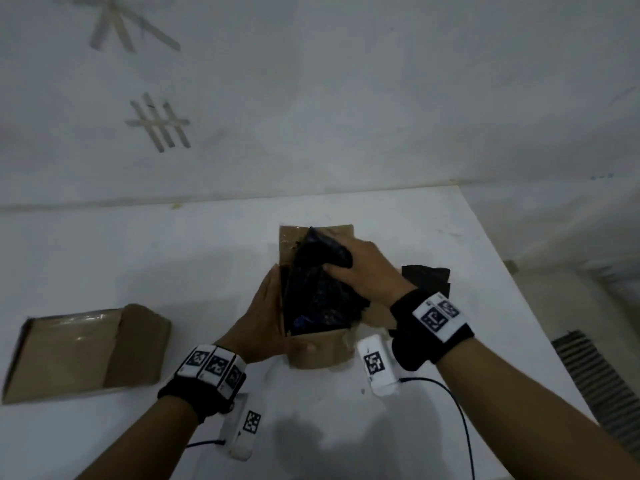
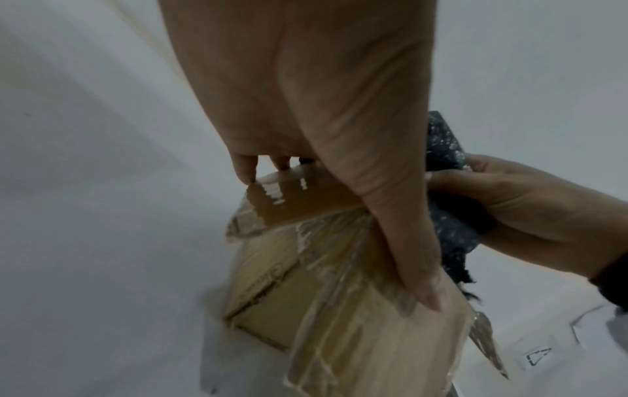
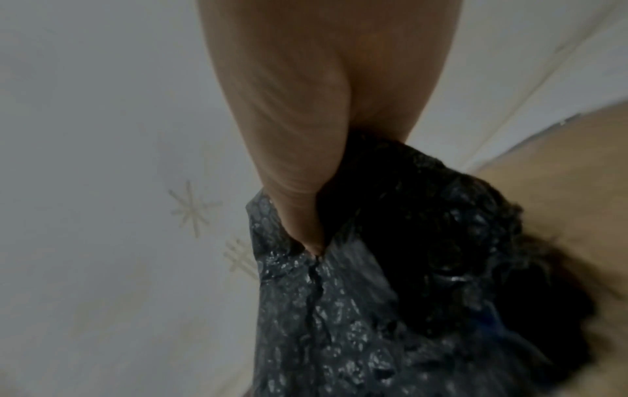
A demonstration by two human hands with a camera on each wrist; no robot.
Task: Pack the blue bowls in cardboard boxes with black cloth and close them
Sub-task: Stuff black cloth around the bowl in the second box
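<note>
My left hand (image 1: 266, 327) holds the open brown cardboard box (image 1: 320, 348) so it stays put on the white table (image 1: 346, 427). My right hand (image 1: 367, 271) pinches the black cloth (image 1: 318, 292), stuffing it in. A bit of blue bowl (image 1: 302, 320) peeks out at six o'clock inside.

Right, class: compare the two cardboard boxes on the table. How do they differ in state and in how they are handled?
The middle box is open and stuffed with black cloth; the left box shows no cloth, and its contents are not visible.
The left hand holds the middle box and the right hand has a grip on its cloth; the left box lies untouched.
Both are brown, with shiny tape, and rest on the white table.
</note>
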